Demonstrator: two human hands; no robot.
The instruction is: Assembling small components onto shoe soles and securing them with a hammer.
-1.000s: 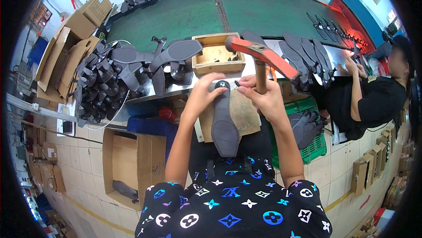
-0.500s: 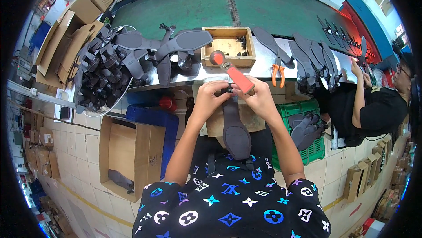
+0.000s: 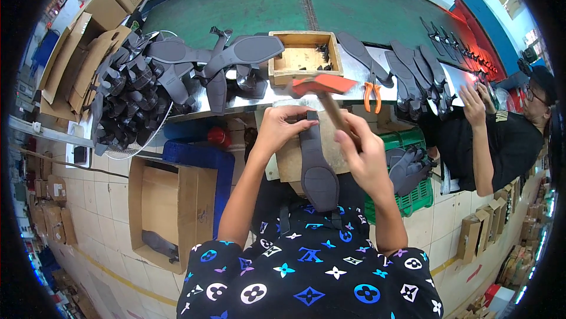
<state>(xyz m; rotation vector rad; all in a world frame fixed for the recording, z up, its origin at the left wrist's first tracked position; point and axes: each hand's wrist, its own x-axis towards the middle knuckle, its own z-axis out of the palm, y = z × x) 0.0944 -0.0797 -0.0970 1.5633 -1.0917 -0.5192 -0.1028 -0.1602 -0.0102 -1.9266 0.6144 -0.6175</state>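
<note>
Beyond the hammer [image 3: 325, 84] sit a wooden box [image 3: 303, 38] and orange-handled pliers [image 3: 367, 94].

Sole [image 3: 320, 182] (call it the clock's centre) is properly matt, rubber or plastic, can't tell which, mostly smooth with fine lines on the wide end. Hammer [image 3: 325, 84] at 12 o'clock has a painted metal head and a plain wood handle. Box [image 3: 275, 67], also 12, is bare wood on a shiny metal bench [image 3: 273, 95]. Belt [image 3: 236, 10] beyond it looks flat and matt. Pliers [image 3: 368, 98] at 1: smooth plastic-looking grips. Crate [image 3: 414, 203] at 3: plastic. Carton [image 3: 197, 201] at 8: dull cardboard. Heels [image 3: 138, 107] at 10 look pretty glossy. Shirt [image 3: 309, 278] at 6: matt cloth.
</note>
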